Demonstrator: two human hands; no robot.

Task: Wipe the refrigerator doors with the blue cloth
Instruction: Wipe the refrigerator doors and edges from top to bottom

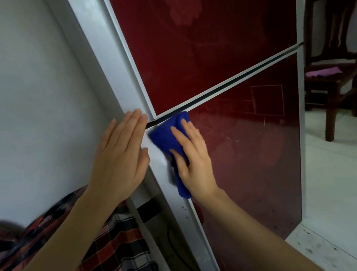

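The refrigerator has two dark red glossy doors with silver frames: the upper door (208, 41) and the lower door (255, 157), split by a dark gap. The blue cloth (168, 137) lies against the top left corner of the lower door, over its silver edge. My right hand (195, 163) presses the cloth to the door, with the fingers spread over it and the thumb tucked along its left side. My left hand (118, 160) lies flat with straight fingers on the refrigerator's grey side panel (97, 61), just left of the cloth.
A white wall (10, 93) runs along the left. A dark wooden chair (339, 54) with a purple cloth (322, 72) on its seat stands to the right of the refrigerator on the pale floor (353, 188). A plaid fabric (103, 256) is at lower left.
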